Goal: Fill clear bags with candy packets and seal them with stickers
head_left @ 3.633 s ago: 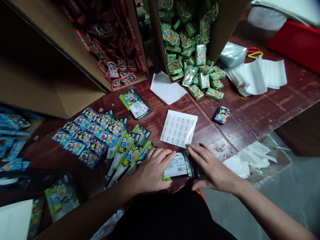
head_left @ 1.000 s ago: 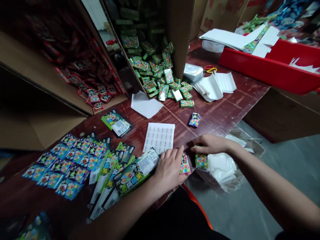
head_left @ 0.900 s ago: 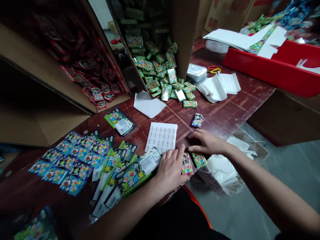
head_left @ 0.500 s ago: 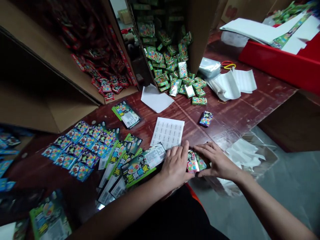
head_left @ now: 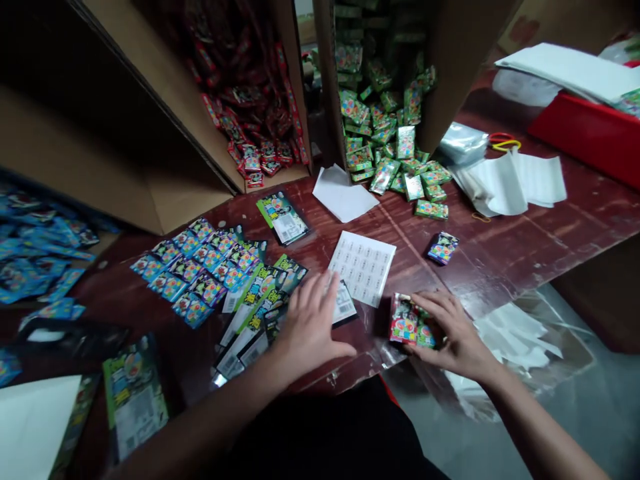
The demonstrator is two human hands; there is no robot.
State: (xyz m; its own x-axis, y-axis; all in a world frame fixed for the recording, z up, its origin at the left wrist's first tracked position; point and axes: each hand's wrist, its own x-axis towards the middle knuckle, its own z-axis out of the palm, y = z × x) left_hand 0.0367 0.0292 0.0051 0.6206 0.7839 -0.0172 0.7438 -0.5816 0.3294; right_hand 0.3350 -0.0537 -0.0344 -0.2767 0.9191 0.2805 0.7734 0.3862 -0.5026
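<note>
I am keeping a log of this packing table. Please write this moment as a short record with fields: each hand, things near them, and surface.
left hand: flat, fingers spread, on overlapping green header cards
right hand: grips small candy packets at the table's near edge
between hands: sticker sheet
left of cards: rows of blue packets
behind: green packets spilling from a carton
surface: dark red table

Two small candy packets (head_left: 411, 325), one red, one green, lie side by side, at three o'clock of fanned green-headed flat packs (head_left: 260, 310).
</note>
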